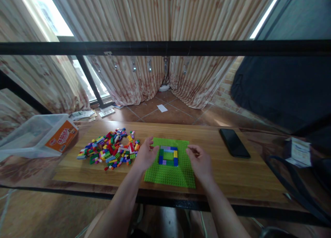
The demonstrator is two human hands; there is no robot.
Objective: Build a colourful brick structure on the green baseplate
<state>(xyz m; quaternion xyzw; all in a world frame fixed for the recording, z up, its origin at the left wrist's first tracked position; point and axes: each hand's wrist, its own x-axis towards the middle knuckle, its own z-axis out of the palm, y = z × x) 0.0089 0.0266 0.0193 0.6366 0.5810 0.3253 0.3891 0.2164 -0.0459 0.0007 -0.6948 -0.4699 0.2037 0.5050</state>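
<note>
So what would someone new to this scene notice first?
Probably the bright green baseplate, with its square ring of colored bricks between the left hand and right hand. Next, the multicolored brick heap left of it on the wooden tabletop. The black phone lying toward the tabletop's right end also stands out.

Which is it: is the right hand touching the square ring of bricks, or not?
Apart. The head view shows a strip of the green board between the right hand and the ring of bricks.
</note>
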